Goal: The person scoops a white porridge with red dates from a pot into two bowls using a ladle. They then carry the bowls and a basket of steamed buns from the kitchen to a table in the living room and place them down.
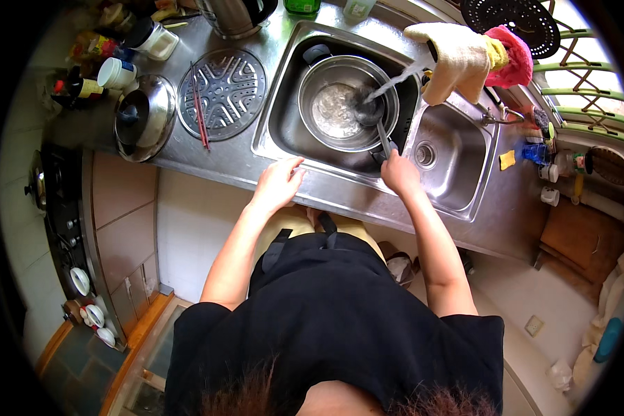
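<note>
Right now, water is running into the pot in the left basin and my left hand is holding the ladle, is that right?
Not quite: the head view shows your right hand holding the ladle, not your left hand. Water is indeed running into the pot in the left basin.

From left to right across the worktop [347,194]: lid [154,119], steamer plate [232,90], large basin [284,118] holding pot [347,143] and ladle [371,112], small basin [454,149].
</note>
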Motion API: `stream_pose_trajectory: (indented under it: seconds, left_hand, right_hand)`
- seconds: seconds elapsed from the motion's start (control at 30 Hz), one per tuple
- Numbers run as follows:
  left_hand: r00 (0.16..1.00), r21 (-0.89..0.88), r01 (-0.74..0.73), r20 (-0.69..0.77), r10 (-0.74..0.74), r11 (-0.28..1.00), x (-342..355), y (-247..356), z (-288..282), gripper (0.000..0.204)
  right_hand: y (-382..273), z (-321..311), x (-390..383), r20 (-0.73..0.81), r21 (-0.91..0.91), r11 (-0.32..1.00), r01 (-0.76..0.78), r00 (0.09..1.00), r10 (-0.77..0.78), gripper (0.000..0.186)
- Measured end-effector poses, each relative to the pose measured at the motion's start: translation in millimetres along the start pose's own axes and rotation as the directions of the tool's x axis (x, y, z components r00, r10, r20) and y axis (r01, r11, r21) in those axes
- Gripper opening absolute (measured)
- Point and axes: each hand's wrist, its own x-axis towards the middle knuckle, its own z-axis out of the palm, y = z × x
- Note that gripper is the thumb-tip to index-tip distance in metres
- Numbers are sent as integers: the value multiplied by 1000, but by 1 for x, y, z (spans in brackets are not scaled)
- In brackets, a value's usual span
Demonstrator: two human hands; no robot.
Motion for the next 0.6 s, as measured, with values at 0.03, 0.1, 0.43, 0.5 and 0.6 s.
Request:
stream_pose_trajectory:
  seconds: [0.03,0.1,0.43,0.5,0.6]
  left_hand:
    - [1000,17,-17,-3,17,1000,0,1,3,32]
    - [998,61,-57,-4,57,997,3,1,6,32]
    - [993,73,-116,-6,117,991,12,20,8,33]
    - [997,80,-73,-7,74,994,9,22,4,33]
    - [1000,42,-9,13,8,999,7,25,6,33]
  right_hand:
    - [0,-4,-4,24,-4,1000,22,999,-22,35]
    - [-13,-23,-13,67,-1,998,62,996,-62,35]
    - [2,5,66,32,643,766,2,999,-30,36]
    - [-11,-26,30,-152,187,979,80,987,-52,42]
    - [-11,-46,3,23,-38,999,6,1000,-5,46]
